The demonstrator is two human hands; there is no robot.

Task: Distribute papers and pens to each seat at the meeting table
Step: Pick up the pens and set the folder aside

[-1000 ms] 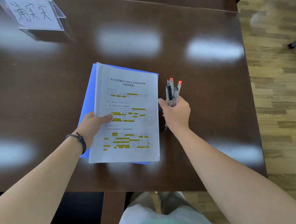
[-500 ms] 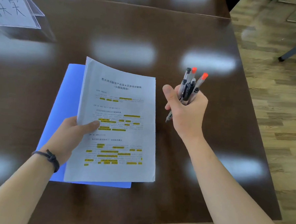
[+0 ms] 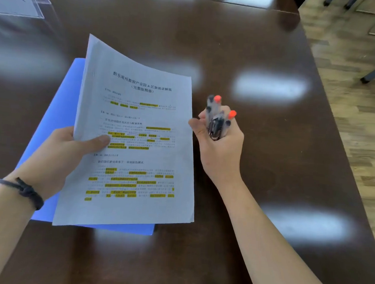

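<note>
The person stands at the near edge of a dark, glossy bench (image 3: 263, 48), both hands loaded and nothing yet laid down at this seat. The left hand (image 3: 57, 156) grips a stack of printed papers (image 3: 136, 152) with yellow-highlighted lines, thumb pressed on top of the sheets and the other fingers hidden beneath; under the papers sits a blue folder (image 3: 55, 113), held in the same grip, with its near edge showing below the sheets. The stack is tilted, its far left corner raised off the bench. Just to the right of the papers, apart from them, the right hand (image 3: 221, 150) has its fingers curled round a bundle of pens (image 3: 218, 119), some with orange ends, pointing up and away. A clear name card stand (image 3: 18, 0) sits at the far left corner. The step in hand looks like carrying the supplies to a seat, before any handout there. The next move probably calls for freeing one sheet set from the stack and setting it flat on the bench by the seat, then working a single pen loose from the bundle without letting the others slip.
</note>
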